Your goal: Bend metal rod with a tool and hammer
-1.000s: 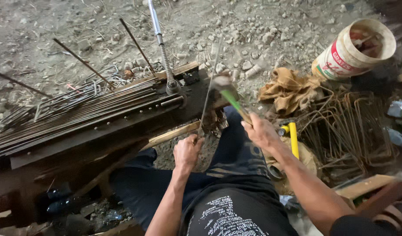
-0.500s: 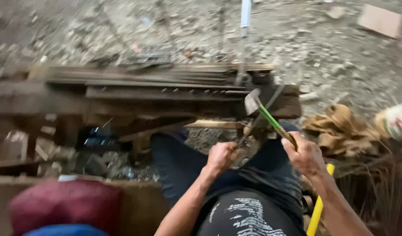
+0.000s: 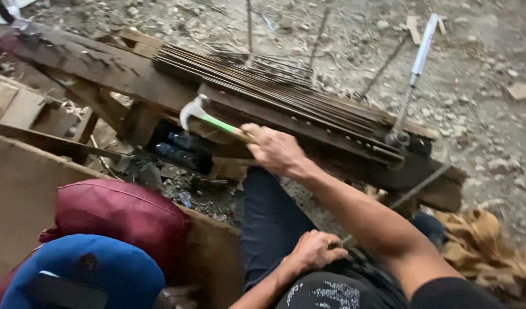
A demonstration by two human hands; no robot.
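Two hands work low at the wooden bench: the right hand has its fingers wrapped around a green-handled claw hammer under the steel rods, while the left hand, curled in the lap, grips something mostly hidden.

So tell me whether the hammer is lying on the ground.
No, the right hand grips the hammer by its green handle, raised.

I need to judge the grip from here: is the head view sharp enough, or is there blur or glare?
Head view: soft daylight, no glare; slight motion softness overall. The right hand on the green-handled hammer reads clearly. The left hand near the lap is dimmer; what it holds is unclear. The rebar bundle is streaky towards the far end.
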